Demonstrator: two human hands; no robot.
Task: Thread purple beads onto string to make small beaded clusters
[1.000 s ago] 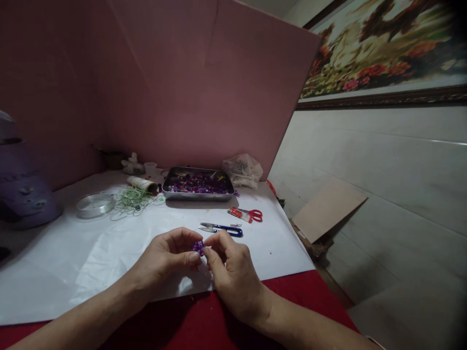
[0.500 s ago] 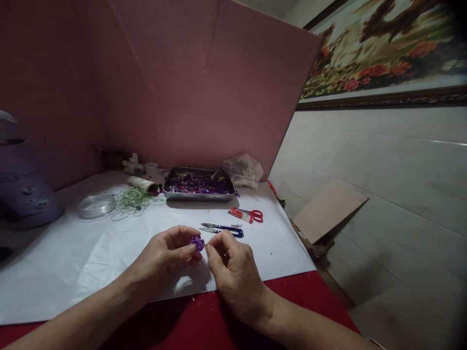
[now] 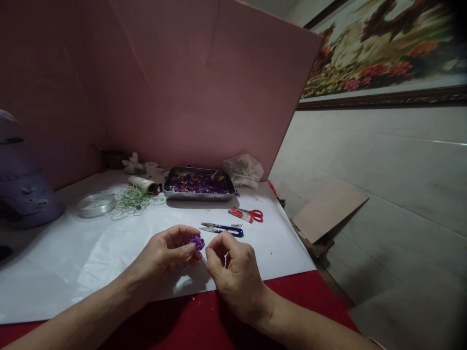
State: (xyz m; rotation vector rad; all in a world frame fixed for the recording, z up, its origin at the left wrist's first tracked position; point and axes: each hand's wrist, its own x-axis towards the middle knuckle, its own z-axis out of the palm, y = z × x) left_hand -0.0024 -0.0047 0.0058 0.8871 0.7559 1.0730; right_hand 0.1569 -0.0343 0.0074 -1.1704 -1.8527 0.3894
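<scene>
pinching a purple bead cluster now in the grip of the left hand, right over the white sheet on the desk; just beside it, pressing thumb and forefinger together in the right hand, impossible to tell whether around anything, just short of the blue snips!

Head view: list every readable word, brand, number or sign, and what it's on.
Readable text: none.
Purple container: a line of dark lettering, too blurred to read.
Lighter: any print is too small to make out.
Snips: any marking is too small to tell.
Bead cluster: no lettering visible.
</scene>
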